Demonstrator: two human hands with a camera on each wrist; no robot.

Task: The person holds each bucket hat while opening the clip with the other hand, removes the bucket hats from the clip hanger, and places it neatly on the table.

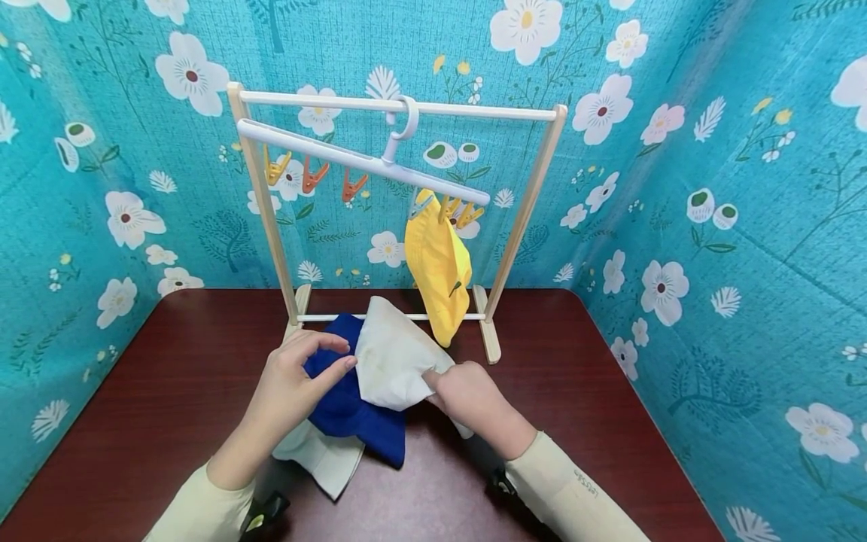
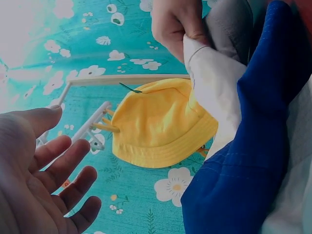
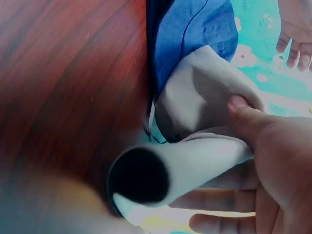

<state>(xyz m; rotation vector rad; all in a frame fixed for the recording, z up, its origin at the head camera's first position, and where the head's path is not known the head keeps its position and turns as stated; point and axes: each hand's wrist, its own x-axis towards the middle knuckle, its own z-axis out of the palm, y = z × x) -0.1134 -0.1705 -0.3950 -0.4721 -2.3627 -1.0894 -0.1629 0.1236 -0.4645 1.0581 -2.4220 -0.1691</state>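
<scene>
My right hand [image 1: 477,403] pinches the edge of a white cloth hat [image 1: 393,361], with the thumb on top of the fabric in the right wrist view. Left of it, my left hand [image 1: 291,380] hovers beside the white hat, its fingers loosely bent and holding nothing. In the left wrist view that hand's palm and spread fingers show bare. Under the white hat lies a blue hat [image 1: 372,433], and below that a pale hat [image 1: 335,455] rests on the table. A yellow bucket hat [image 1: 436,263] hangs from clips on a white hanger [image 1: 318,154].
A wooden rack [image 1: 524,218] with a white top bar carries the tilted hanger. Orange clips [image 1: 314,177] and a yellow clip [image 1: 276,169] dangle from its higher left side. The dark red table [image 1: 576,452] is bordered by turquoise flowered cloth [image 1: 711,173].
</scene>
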